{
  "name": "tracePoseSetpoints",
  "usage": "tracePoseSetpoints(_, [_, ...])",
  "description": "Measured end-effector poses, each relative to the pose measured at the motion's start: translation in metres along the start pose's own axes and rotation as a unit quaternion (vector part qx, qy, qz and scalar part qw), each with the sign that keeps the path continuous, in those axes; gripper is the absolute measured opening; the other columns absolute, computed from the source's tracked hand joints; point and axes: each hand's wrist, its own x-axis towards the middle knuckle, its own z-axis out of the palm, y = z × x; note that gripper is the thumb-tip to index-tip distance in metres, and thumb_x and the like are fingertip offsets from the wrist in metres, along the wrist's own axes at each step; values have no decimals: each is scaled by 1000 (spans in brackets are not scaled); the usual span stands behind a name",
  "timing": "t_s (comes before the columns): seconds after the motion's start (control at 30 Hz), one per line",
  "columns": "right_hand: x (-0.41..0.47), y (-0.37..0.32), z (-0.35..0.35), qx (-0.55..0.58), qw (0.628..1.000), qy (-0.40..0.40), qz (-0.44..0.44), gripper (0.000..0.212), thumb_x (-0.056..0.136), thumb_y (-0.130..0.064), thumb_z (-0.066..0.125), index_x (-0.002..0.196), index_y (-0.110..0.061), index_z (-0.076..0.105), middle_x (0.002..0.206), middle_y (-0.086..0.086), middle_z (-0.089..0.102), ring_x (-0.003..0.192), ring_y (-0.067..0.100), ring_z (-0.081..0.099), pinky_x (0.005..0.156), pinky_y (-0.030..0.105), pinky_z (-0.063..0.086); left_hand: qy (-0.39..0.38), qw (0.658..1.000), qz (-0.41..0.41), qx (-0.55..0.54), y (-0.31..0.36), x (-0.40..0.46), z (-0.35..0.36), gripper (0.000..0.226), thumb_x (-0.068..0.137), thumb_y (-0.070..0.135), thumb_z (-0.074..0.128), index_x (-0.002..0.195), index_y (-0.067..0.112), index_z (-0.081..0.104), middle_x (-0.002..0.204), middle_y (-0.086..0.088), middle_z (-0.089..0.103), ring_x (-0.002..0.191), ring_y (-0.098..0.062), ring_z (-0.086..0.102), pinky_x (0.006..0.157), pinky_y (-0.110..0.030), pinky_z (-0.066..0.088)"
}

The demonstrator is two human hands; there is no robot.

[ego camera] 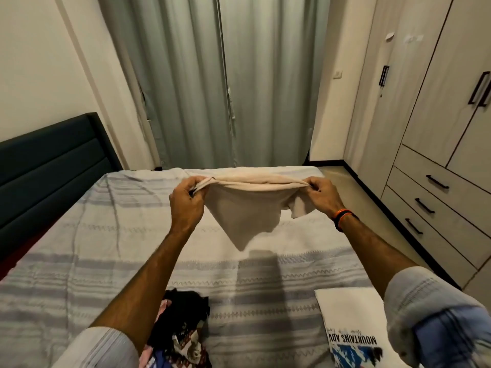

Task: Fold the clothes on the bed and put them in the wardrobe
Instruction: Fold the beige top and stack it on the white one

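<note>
I hold a cream-coloured garment (245,208) up in the air over the bed (106,235). My left hand (187,199) pinches its upper left edge and my right hand (322,193) pinches its upper right edge, so the top edge stretches between them. The cloth hangs down to a point and casts a shadow on the bedspread. A heap of dark and patterned unfolded clothes (180,330) lies at the bed's near edge. A folded white T-shirt with a blue print (350,328) lies flat at the near right. The wardrobe (430,115) stands on the right with its doors closed.
Grey curtains (225,81) hang behind the bed's far side. A dark padded headboard (50,166) stands at the left. Closed drawers (430,197) sit low in the wardrobe, with a strip of floor (353,192) between them and the bed.
</note>
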Motion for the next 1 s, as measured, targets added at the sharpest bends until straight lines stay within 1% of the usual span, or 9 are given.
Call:
tracePoseSetpoints(0.1, [-52, 33, 5, -36, 997, -61, 43, 13, 91, -15, 61, 94, -14, 74, 92, 5, 73, 87, 22, 62, 73, 27, 43, -39, 998, -29, 40, -17, -76, -4, 8, 89, 10, 68, 95, 14, 73, 90, 0, 71, 84, -17, 65, 70, -16, 46])
tracePoseSetpoints(0.17, [-93, 59, 12, -60, 992, -96, 60, 13, 90, -13, 62, 96, -13, 74, 94, 7, 73, 86, 20, 60, 70, 25, 39, -69, 993, -59, 70, -28, -132, -8, 15, 87, 2, 66, 94, 14, 73, 92, 2, 71, 86, -16, 64, 71, -12, 43])
tracePoseSetpoints(0.23, [-133, 86, 20, -80, 986, -125, 70, 14, 90, -8, 62, 96, -10, 75, 94, 11, 73, 86, 23, 61, 68, 24, 35, -105, 985, -99, 93, -41, -187, -10, 22, 84, -1, 63, 95, 13, 74, 92, 1, 71, 87, -17, 64, 74, -20, 46])
tracePoseSetpoints(0.33, [-189, 127, 35, -120, 974, -173, 78, 17, 91, -4, 58, 97, -5, 74, 100, 15, 72, 96, 31, 62, 68, 27, 31, -155, 972, -149, 98, -57, -262, -11, 22, 80, 4, 61, 95, 12, 74, 90, 1, 72, 84, -19, 66, 77, -30, 51])
tracePoseSetpoints(0.5, [-281, 189, 55, -163, 950, -245, 108, 17, 92, -10, 60, 102, -7, 74, 107, 17, 71, 101, 36, 62, 79, 33, 40, -233, 943, -198, 135, -78, -369, -13, 15, 83, 20, 62, 89, 16, 75, 83, 6, 68, 78, -18, 62, 71, -30, 47])
tracePoseSetpoints(0.63, [-340, 219, 64, -152, 942, -264, 137, 17, 91, -6, 59, 100, -6, 74, 102, 15, 71, 98, 32, 62, 72, 27, 32, -272, 919, -234, 165, -94, -433, -17, 10, 87, 10, 70, 86, 20, 74, 80, 9, 65, 75, -13, 59, 66, -27, 41])
tracePoseSetpoints(0.8, [-392, 236, 76, -149, 938, -273, 155, 16, 89, -1, 59, 97, -4, 73, 97, 15, 71, 93, 29, 62, 72, 26, 36, -330, 886, -251, 208, -110, -485, -23, 14, 86, 10, 70, 97, 14, 76, 98, -3, 69, 91, -22, 64, 76, -22, 41])
tracePoseSetpoints(0.9, [-412, 245, 85, -166, 936, -271, 149, 16, 88, 0, 60, 99, -3, 72, 99, 17, 70, 96, 33, 62, 81, 33, 44, -375, 870, -222, 231, -118, -507, -20, 18, 87, 10, 68, 103, 12, 76, 106, -5, 69, 98, -24, 63, 84, -24, 44])
tracePoseSetpoints(1.0, [-431, 259, 99, -215, 919, -299, 140, 20, 88, 1, 59, 105, -2, 69, 105, 18, 67, 101, 36, 59, 89, 38, 45, -413, 847, -205, 266, -133, -537, -14, 23, 90, 14, 63, 110, 17, 74, 115, -3, 66, 103, -21, 60, 87, -25, 45])
